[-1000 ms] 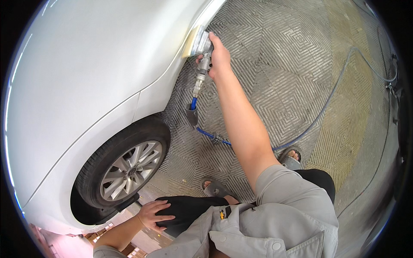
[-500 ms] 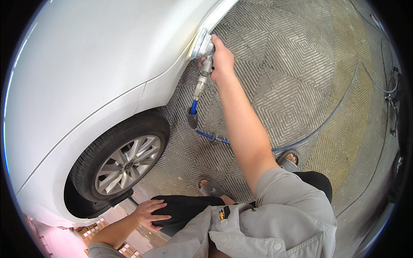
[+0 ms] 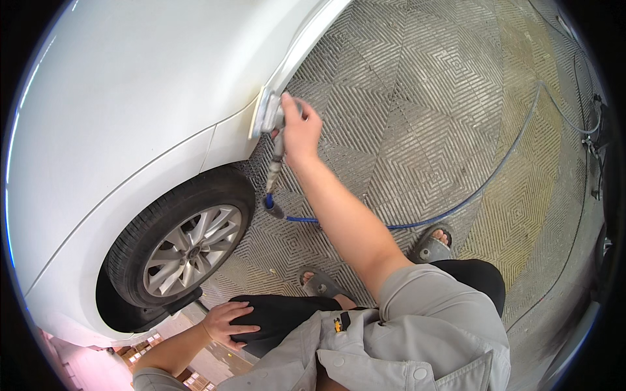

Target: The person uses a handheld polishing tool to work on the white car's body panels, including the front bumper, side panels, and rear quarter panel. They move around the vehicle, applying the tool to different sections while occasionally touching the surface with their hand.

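The air sander [image 3: 268,115], upper centre, sat lower and further left along the white car body [image 3: 130,111] than before, gripped in the right hand [image 3: 302,133]. The left hand [image 3: 225,324] lay spread on the knee [image 3: 283,313]. The wheel badge [image 3: 194,253] was illegibly small.

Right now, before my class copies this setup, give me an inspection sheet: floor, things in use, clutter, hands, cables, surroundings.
Surface: grey ribbed floor with a yellowish strip
Things in use: handheld tool, pale pad at the lower edge of the white car
Clutter: brown stacks, lower left, too small to identify
Right hand: grips the tool
Left hand: rests on the black trouser leg
Cables: blue hose from tool, under right forearm, across floor
Surroundings: wheel with silver spokes
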`<state>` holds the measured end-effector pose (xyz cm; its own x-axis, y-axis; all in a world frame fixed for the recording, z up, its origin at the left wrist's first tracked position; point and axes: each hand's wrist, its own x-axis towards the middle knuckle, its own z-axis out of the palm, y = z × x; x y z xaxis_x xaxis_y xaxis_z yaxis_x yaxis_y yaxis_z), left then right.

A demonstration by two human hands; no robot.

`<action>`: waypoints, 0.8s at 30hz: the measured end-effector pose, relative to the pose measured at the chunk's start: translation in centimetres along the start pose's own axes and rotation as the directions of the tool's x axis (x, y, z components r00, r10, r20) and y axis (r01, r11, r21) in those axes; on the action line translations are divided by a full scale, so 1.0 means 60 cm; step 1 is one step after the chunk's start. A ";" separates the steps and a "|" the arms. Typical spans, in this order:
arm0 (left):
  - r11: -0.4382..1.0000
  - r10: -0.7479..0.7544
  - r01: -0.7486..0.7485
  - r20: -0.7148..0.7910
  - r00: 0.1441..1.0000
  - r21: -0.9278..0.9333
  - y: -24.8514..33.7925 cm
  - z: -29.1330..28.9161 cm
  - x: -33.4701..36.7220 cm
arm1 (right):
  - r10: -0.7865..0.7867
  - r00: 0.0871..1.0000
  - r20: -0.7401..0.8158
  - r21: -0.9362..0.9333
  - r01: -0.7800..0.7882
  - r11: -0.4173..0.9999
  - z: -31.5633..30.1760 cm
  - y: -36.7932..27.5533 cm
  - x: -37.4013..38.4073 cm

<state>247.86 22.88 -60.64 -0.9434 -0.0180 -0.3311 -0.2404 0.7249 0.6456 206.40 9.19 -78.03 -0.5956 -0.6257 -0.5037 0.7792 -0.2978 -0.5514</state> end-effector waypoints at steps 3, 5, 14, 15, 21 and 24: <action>1.000 0.000 0.000 -0.001 1.000 -0.009 0.002 0.001 0.002 | 0.000 0.999 -0.040 -0.029 -0.001 1.000 0.004 0.044 -0.053; 1.000 -0.004 0.004 -0.007 1.000 -0.008 0.006 0.001 0.001 | 0.062 0.997 -0.039 -0.067 -0.065 0.996 -0.001 0.066 -0.076; 1.000 -0.004 0.004 -0.041 0.999 0.016 0.019 0.020 -0.020 | -0.035 0.989 -0.145 -0.086 0.023 0.996 -0.014 0.018 0.051; 1.000 -0.004 0.004 -0.044 0.999 0.014 0.019 0.023 -0.025 | -0.046 0.984 -0.173 -0.098 0.029 0.995 -0.015 -0.001 0.075; 1.000 0.006 -0.005 -0.065 0.998 0.009 0.016 0.033 -0.044 | -0.078 0.986 -0.148 -0.273 0.035 0.961 -0.027 -0.038 0.132; 1.000 0.022 -0.021 -0.051 0.998 0.005 0.008 0.029 -0.039 | -0.118 0.989 -0.092 -0.416 0.069 0.907 -0.034 0.022 0.079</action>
<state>250.33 24.48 -60.74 -0.9589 -0.0376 -0.2812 -0.2190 0.7284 0.6492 204.22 7.30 -82.52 -0.6986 -0.5174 -0.4942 0.5843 -0.0139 -0.8114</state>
